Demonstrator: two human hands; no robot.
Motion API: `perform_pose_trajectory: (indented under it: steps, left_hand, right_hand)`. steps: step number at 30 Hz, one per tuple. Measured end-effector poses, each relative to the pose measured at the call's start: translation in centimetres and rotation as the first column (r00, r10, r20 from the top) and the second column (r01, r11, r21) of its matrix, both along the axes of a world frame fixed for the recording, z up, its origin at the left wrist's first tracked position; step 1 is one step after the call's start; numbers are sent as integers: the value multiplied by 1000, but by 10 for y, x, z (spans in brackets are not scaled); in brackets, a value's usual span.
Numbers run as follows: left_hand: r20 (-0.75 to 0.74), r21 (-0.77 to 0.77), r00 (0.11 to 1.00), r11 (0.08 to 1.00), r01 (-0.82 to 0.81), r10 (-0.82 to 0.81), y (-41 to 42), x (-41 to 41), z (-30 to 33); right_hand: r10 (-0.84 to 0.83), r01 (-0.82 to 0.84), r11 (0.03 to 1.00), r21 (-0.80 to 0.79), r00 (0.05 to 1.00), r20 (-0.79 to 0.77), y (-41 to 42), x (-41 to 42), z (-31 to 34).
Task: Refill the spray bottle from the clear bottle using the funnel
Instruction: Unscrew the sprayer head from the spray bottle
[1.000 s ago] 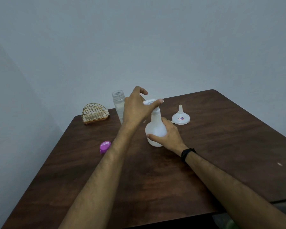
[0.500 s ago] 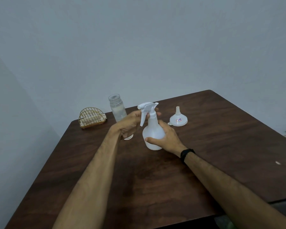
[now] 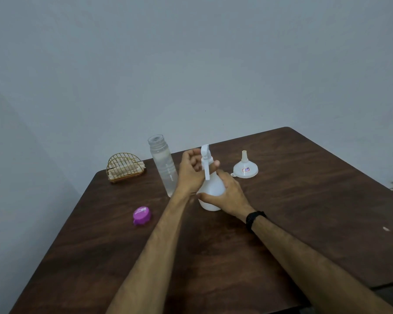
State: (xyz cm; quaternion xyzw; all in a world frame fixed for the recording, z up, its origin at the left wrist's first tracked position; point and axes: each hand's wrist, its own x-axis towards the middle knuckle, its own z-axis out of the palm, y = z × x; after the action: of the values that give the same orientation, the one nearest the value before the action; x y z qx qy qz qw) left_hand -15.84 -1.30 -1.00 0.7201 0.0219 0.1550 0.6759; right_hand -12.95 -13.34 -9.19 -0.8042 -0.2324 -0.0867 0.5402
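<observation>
The white spray bottle (image 3: pixel 210 193) stands upright on the dark wooden table (image 3: pixel 304 211). My right hand (image 3: pixel 227 196) wraps its round body from the right. My left hand (image 3: pixel 191 172) grips the neck under the white trigger head (image 3: pixel 205 162), whose trigger points toward me. The clear bottle (image 3: pixel 162 166) stands uncapped just left of my left hand, holding clear liquid. The white funnel (image 3: pixel 245 168) rests wide end down, spout up, to the right of the spray bottle.
A purple cap (image 3: pixel 141 215) lies on the table to the left of my left forearm. A gold wire holder (image 3: pixel 125 167) with napkins sits at the back left. A wall rises close behind the table.
My left hand came down from above the trigger head to the neck and turned the head, so the trigger now points toward me. The right hand kept hold of the body.
</observation>
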Motion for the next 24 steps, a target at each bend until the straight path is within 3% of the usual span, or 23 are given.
perform_pose_trajectory:
  steps: [4, 9, 13, 16, 21, 24]
  left_hand:
    - [71, -121, 983, 976, 180, -172, 18, -7, -1]
    - [91, -3, 994, 998, -67, 67, 9, 0, 5]
    - [-10, 106, 998, 992, 66, -65, 3, 0, 4]
    - [-30, 96, 982, 977, 191, -189, 15, -8, 0]
    - [-26, 30, 999, 999, 40, -39, 14, -7, 6]
    - [-48, 33, 996, 997, 73, -71, 8, -4, 9]
  right_hand:
    - [2, -2, 1000, -9, 1000, -7, -1, 0, 1]
    - [1, -1, 1000, 1, 1000, -14, 0, 1, 0]
    - [2, -2, 1000, -7, 1000, -30, 1, 1, 0]
    - [-1, 1, 1000, -14, 1000, -27, 1, 0, 1]
    - [0, 0, 1000, -2, 1000, -29, 1, 0, 1]
    - [0, 0, 1000, -1, 999, -35, 2, -1, 2]
